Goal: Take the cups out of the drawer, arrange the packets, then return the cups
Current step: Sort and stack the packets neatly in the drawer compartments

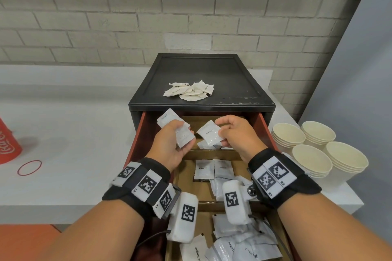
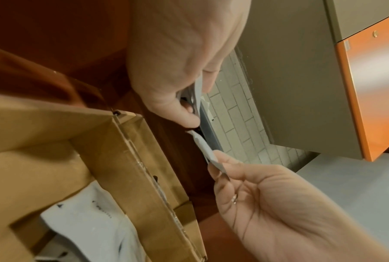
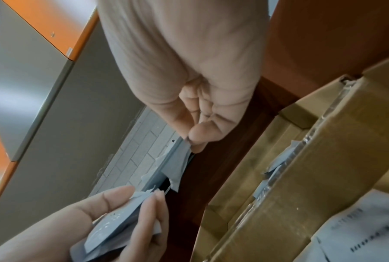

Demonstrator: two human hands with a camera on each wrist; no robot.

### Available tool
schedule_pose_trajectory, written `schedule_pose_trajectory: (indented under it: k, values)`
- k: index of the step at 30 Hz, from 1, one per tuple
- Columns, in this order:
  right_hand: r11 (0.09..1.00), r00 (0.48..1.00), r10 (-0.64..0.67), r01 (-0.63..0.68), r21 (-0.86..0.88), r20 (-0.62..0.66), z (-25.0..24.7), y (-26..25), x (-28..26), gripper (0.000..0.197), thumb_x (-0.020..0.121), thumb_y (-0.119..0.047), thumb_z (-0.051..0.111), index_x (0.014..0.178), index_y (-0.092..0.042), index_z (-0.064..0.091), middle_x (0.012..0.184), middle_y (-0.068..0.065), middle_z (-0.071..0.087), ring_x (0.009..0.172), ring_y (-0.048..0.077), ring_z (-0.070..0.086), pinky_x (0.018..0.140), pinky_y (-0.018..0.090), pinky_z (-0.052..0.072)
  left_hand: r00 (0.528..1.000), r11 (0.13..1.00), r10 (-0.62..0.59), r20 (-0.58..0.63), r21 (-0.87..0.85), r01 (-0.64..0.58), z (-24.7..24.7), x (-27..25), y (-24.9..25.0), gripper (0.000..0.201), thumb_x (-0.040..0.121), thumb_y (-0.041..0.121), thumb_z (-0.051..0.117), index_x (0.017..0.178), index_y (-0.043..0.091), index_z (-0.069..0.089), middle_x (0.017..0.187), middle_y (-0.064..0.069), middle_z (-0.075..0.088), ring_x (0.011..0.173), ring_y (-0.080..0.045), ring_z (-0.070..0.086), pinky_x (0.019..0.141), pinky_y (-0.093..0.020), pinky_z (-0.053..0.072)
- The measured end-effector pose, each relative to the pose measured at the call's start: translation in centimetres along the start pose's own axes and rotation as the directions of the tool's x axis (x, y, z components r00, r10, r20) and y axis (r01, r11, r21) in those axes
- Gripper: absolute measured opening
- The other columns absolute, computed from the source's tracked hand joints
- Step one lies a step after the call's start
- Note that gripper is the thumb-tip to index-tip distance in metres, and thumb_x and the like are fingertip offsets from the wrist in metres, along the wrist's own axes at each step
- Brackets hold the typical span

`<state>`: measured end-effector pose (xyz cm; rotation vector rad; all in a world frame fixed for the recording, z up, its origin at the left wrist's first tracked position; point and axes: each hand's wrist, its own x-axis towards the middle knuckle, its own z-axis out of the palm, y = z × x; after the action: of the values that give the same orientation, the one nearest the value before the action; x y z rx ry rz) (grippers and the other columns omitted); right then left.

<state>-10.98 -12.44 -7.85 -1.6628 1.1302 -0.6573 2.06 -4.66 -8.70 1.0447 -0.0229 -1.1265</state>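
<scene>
A white counter (image 1: 74, 125) runs along a pale brick wall (image 1: 127, 12), and on it stands a black cabinet (image 1: 201, 74) with its red drawer (image 1: 139, 140) pulled out toward the person. A small heap of crumpled cream packets (image 1: 188, 90) lies on the cabinet's top. To the cabinet's right, four stacks of cream paper cups (image 1: 318, 150) stand upright on the counter, out of the drawer. At the left edge sits a red can (image 1: 8, 146), with a red rubber band (image 1: 29, 168) lying flat near it. Inside the drawer, brown cardboard dividers (image 1: 212, 154) form compartments — the middle one holds white sachets (image 1: 214, 169) lying flat, the nearest one a loose jumble of more white sachets (image 1: 237, 243). Above the far compartment, the left hand (image 1: 172, 144) grips a small bundle of white packets (image 1: 180, 131) between thumb and curled fingers. The right hand (image 1: 235, 133) pinches a single packet marked "Cream" (image 1: 210, 133) at its edge, just beside the bundle but apart from it.
</scene>
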Motion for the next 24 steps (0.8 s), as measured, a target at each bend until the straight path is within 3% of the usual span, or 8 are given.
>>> schedule_pose_trajectory:
  k: [1,3,6,9,12,15,19,24]
  values:
    - [1.000,1.000,0.014,-0.014,-0.003,0.007,0.0,-0.1,0.0,0.026,0.092,0.002,0.044,0.104,-0.014,0.062,0.104,0.002,0.053,0.082,0.012,0.056,0.047,0.012,0.043,1.000,1.000,0.002,-0.001,0.001,-0.002,0.0,0.0,0.0,0.037,0.088,0.011,0.062,0.115,0.022,0.039,0.102,-0.010,0.055,0.094,-0.024,0.059,0.073,-0.038,0.055]
    - [0.997,0.998,0.054,-0.052,-0.050,0.038,0.1,-0.2,0.0,0.024,0.091,0.000,0.045,0.097,-0.007,0.066,0.090,0.002,0.055,0.074,0.011,0.052,0.060,0.020,0.045,1.000,1.000,0.010,-0.005,0.002,-0.010,0.1,0.0,0.0,0.035,0.089,0.014,0.062,0.115,0.022,0.040,0.100,-0.009,0.056,0.093,-0.023,0.058,0.079,-0.039,0.054]
    - [0.976,0.990,0.082,-0.056,-0.212,0.116,0.4,0.2,0.1,0.020,0.088,-0.009,0.055,0.100,-0.002,0.069,0.076,-0.004,0.056,0.082,0.015,0.052,0.074,0.024,0.041,1.000,1.000,0.013,-0.018,0.018,-0.012,0.2,0.2,0.0,0.033,0.090,0.013,0.061,0.114,0.021,0.040,0.096,-0.008,0.057,0.089,-0.021,0.058,0.084,-0.039,0.053]
    - [0.992,0.986,0.007,0.013,-0.124,0.165,0.7,0.0,-0.3,0.014,0.089,-0.020,0.057,0.096,-0.012,0.067,0.084,-0.010,0.059,0.087,0.010,0.054,0.067,0.018,0.042,1.000,0.999,-0.009,0.014,0.037,0.008,0.2,0.3,-0.1,0.031,0.091,0.008,0.058,0.115,0.018,0.042,0.100,-0.010,0.058,0.094,-0.025,0.059,0.088,-0.042,0.053]
    - [0.999,0.961,-0.021,0.031,-0.034,0.277,1.4,-0.3,-0.8,0.017,0.088,-0.026,0.061,0.105,-0.024,0.058,0.093,-0.005,0.063,0.080,0.007,0.059,0.067,0.017,0.049,0.991,0.995,-0.029,0.128,0.100,0.017,0.2,0.2,-0.5,0.029,0.092,0.002,0.054,0.116,0.015,0.043,0.105,-0.014,0.058,0.096,-0.028,0.061,0.084,-0.045,0.054]
    - [0.995,0.958,-0.065,0.084,-0.058,0.280,1.5,-0.2,-0.9,0.030,0.087,-0.014,0.064,0.113,-0.023,0.054,0.089,0.001,0.065,0.073,0.010,0.063,0.063,0.017,0.053,0.983,0.992,-0.044,0.176,0.120,0.023,0.3,0.0,-0.6,0.030,0.093,0.006,0.054,0.121,0.013,0.045,0.113,-0.016,0.058,0.099,-0.029,0.061,0.081,-0.047,0.055]
    - [0.994,0.971,-0.104,0.108,-0.006,0.216,0.8,-0.1,-0.7,0.029,0.087,-0.005,0.062,0.113,-0.016,0.058,0.093,0.005,0.067,0.078,0.014,0.064,0.062,0.017,0.051,0.988,0.996,-0.083,0.130,-0.030,0.087,0.5,-0.2,-0.1,0.010,0.094,0.015,0.055,0.101,0.018,0.049,0.103,-0.014,0.061,0.092,-0.029,0.063,0.082,-0.049,0.053]
    - [0.996,0.973,-0.085,0.085,0.012,0.215,0.7,-0.2,-0.6,0.028,0.090,-0.005,0.057,0.113,-0.020,0.060,0.095,-0.003,0.064,0.078,0.008,0.064,0.055,0.011,0.049,0.991,0.996,-0.081,0.105,-0.034,0.085,0.0,0.2,-0.1,0.025,0.094,0.021,0.056,0.117,0.020,0.046,0.108,-0.012,0.062,0.099,-0.029,0.062,0.085,-0.047,0.053]
